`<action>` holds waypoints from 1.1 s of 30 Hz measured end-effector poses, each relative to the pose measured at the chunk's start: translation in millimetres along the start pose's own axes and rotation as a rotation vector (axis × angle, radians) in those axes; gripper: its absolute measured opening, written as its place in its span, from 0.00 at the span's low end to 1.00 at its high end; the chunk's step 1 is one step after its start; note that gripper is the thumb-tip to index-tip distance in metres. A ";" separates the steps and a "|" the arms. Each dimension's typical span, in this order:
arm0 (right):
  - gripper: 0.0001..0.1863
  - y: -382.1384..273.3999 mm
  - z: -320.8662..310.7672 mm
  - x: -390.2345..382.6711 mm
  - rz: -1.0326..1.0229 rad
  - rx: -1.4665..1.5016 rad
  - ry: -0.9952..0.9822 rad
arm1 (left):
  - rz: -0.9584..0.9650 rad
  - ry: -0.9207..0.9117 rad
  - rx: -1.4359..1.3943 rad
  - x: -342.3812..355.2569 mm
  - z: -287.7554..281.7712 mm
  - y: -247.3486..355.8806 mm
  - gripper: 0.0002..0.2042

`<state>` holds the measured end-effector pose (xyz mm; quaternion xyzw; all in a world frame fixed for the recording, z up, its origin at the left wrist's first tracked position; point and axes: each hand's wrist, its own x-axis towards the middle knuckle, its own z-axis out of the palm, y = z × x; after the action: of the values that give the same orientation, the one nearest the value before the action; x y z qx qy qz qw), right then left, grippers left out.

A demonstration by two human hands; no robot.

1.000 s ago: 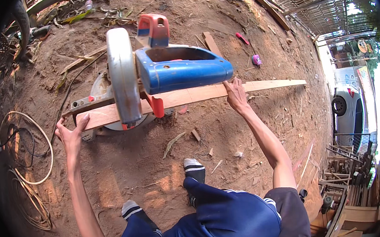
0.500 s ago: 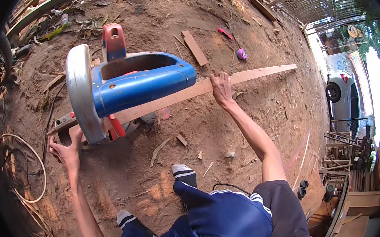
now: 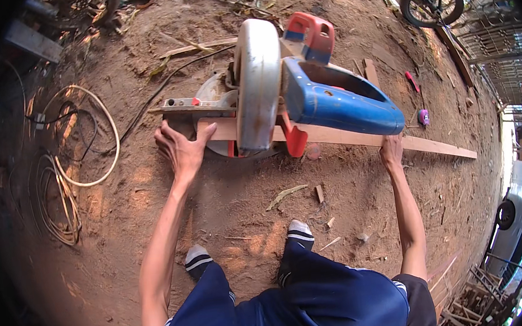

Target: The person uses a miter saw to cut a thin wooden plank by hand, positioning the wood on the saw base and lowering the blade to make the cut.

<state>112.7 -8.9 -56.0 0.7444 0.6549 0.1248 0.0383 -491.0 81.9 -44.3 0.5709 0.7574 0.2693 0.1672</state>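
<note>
A mitre saw [image 3: 343, 103] with a blue handle, a red grip and a silver blade guard [image 3: 258, 79] stands on the ground ahead of me. Across its base, under the raised head, lies a long narrow wooden plank [image 3: 430, 145] reaching far to the right. My left hand [image 3: 185, 150] is at the plank's left end, fingers spread beside the metal fence [image 3: 200, 106], thumb touching the wood. Beyond the saw handle, my right hand [image 3: 391, 151] has its fingers closed on the plank's near edge. The guard and handle hide part of the plank and the blade.
Coiled cable [image 3: 60, 208] lies on the dirt at left, and a dark cord [image 3: 139, 118] runs to the saw. A purple tape measure [image 3: 423, 116], a red-handled tool [image 3: 412, 81] and a short board [image 3: 371, 74] lie at right. Small wood scraps [image 3: 319, 194] lie near my feet.
My view has swung left, so the saw, plank and both hands appear further right. My right hand now grips the plank's near edge instead of reaching over its top. The left hand stays at its end.
</note>
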 end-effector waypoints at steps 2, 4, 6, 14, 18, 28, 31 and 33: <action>0.21 -9.2 0.0 6.1 -0.030 -0.019 -0.011 | 0.111 0.094 0.064 -4.5 0.5 -7.1 0.59; 0.23 -15.0 -8.2 8.4 0.025 0.042 -0.040 | 0.325 0.204 -0.014 -9.2 -6.4 -6.0 0.48; 0.24 -25.2 -14.7 11.4 -0.008 0.052 -0.018 | 0.471 0.090 0.000 -5.7 -19.6 -9.5 0.41; 0.22 -36.6 -12.3 23.5 0.001 0.129 -0.113 | 0.828 -0.098 0.099 13.6 -31.0 -38.9 0.21; 0.22 -9.7 -1.3 7.5 -0.054 0.081 -0.009 | 0.871 -0.068 0.012 8.8 -17.4 -30.4 0.18; 0.53 -46.5 -54.0 25.3 -0.147 0.290 -0.300 | 0.917 -0.044 -0.133 26.8 -14.8 -45.0 0.14; 0.46 -62.2 -63.0 27.4 -0.104 0.368 -0.414 | 0.971 -0.045 -0.204 31.6 -5.9 -45.3 0.13; 0.39 -55.9 -48.0 27.1 -0.132 0.419 -0.343 | 0.989 -0.025 -0.256 31.2 1.8 -46.7 0.14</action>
<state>50.4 20.5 -18.4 0.7021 0.6974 -0.1438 0.0017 -535.3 102.6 -72.0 0.8392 0.3555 0.3998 0.0975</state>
